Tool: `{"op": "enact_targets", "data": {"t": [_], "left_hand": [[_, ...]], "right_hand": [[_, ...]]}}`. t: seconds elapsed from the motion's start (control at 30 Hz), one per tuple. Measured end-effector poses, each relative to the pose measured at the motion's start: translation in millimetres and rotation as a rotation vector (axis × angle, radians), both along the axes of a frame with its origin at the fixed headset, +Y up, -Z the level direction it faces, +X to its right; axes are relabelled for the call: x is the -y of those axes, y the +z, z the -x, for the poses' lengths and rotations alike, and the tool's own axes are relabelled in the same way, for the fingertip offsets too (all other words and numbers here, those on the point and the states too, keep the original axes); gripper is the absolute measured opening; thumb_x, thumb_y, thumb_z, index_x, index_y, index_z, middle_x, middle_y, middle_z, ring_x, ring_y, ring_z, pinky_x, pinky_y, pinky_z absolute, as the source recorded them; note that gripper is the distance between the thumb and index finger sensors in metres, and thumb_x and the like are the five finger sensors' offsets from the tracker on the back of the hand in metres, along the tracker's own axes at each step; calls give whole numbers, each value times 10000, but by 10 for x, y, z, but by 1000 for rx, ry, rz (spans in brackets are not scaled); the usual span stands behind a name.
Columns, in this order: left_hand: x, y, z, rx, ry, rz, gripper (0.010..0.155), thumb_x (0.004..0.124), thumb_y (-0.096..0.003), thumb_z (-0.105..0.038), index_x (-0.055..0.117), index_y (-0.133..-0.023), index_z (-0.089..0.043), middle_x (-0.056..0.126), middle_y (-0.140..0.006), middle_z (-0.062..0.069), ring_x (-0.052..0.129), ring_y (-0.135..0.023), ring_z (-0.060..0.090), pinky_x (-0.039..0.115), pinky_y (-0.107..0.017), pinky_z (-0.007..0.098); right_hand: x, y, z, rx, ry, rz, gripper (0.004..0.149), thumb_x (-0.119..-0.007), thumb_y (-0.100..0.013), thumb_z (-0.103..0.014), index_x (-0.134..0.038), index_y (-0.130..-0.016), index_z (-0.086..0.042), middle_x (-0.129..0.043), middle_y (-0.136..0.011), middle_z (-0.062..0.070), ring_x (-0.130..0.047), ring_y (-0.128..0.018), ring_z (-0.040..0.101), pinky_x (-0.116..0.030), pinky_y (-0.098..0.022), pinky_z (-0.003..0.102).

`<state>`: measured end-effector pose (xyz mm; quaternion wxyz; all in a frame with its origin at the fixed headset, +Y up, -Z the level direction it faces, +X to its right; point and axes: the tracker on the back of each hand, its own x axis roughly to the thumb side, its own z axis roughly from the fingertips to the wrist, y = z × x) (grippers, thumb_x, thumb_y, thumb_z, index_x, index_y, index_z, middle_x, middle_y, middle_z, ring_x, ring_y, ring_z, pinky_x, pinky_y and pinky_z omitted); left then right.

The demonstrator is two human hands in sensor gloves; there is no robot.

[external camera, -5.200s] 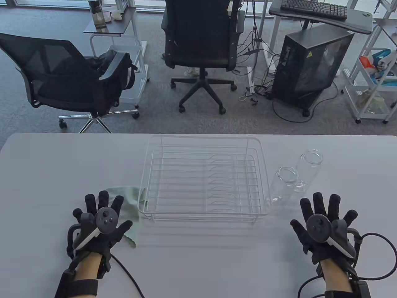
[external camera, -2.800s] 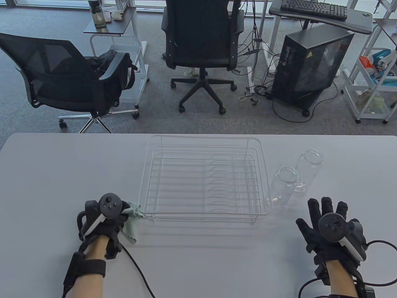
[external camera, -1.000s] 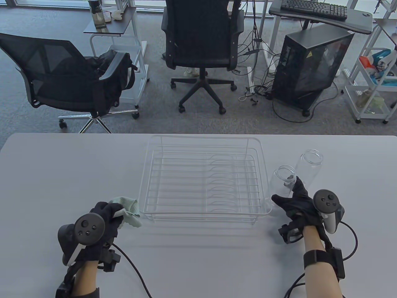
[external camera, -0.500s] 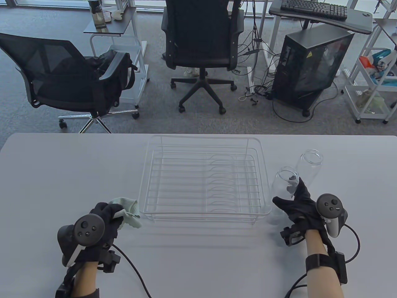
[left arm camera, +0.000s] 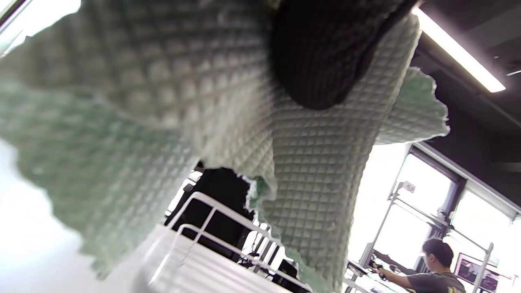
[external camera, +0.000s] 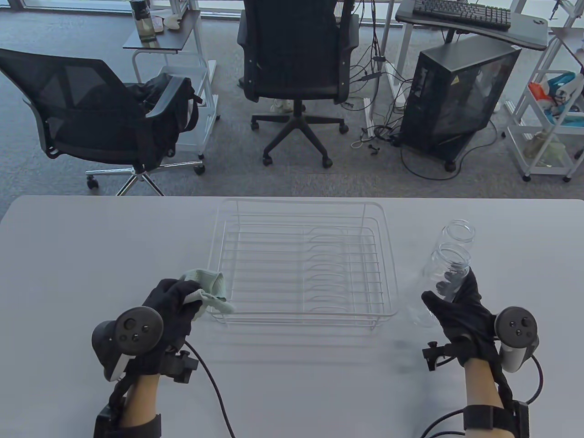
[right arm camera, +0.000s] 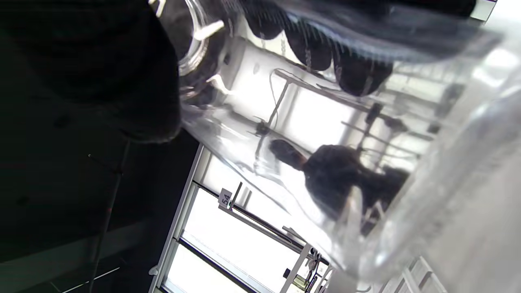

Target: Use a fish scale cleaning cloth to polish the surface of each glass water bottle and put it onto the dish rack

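My left hand (external camera: pixel 175 303) grips a bunched pale green cleaning cloth (external camera: pixel 207 288) just off the table, at the near left corner of the white wire dish rack (external camera: pixel 299 262). In the left wrist view the cloth (left arm camera: pixel 203 134) fills most of the picture, with a gloved fingertip (left arm camera: pixel 325 61) pressed into it. My right hand (external camera: pixel 456 303) is wrapped round a clear glass bottle (external camera: pixel 440 278), held upright right of the rack. The bottle (right arm camera: pixel 325 162) fills the right wrist view. A second glass bottle (external camera: pixel 457 232) stands just behind it on the table.
The white table (external camera: pixel 91 246) ends at its far edge, with office chairs (external camera: pixel 296 59) and a computer case (external camera: pixel 456 96) on the floor beyond. Glove cables (external camera: pixel 214 392) trail toward the near edge. A person (left arm camera: pixel 435 264) shows in the background of the left wrist view.
My right hand has closed round the nearer bottle and drawn it right and toward me. My left hand has gathered the cloth, raised it and shifted it right to the rack's corner.
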<state>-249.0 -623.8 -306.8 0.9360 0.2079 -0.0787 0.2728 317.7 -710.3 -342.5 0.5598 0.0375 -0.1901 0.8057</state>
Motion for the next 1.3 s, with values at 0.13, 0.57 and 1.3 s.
{"op": "enact_targets", "data": {"t": [0.13, 0.57, 1.3], "left_hand": [[-129, -55, -314, 66, 48, -63, 388, 911, -493, -370, 829, -870, -337, 916, -864, 76, 1004, -580, 287, 884, -474, 466], [-156, 19, -1164, 309, 174, -192, 391, 896, -503, -387, 816, -883, -337, 918, -859, 69, 1003, -576, 280, 884, -472, 460], [148, 156, -1605, 509, 185, -153, 407, 861, -521, -387, 776, -915, -327, 894, -876, 78, 994, -592, 286, 878, -479, 466]], "right_hand": [[-189, 78, 295, -103, -3, -43, 1031, -911, -407, -624, -414, -1061, 0, -650, -983, 213, -791, -763, 456, -680, -494, 553], [-73, 111, 1372, -461, -37, 7, 1033, -885, -431, -643, -375, -1077, -19, -604, -1008, 191, -756, -762, 455, -668, -507, 561], [-161, 197, 1700, -560, -372, -83, 1027, -833, -477, -609, -230, -1089, -47, -406, -1016, 211, -752, -802, 471, -724, -533, 598]]}}
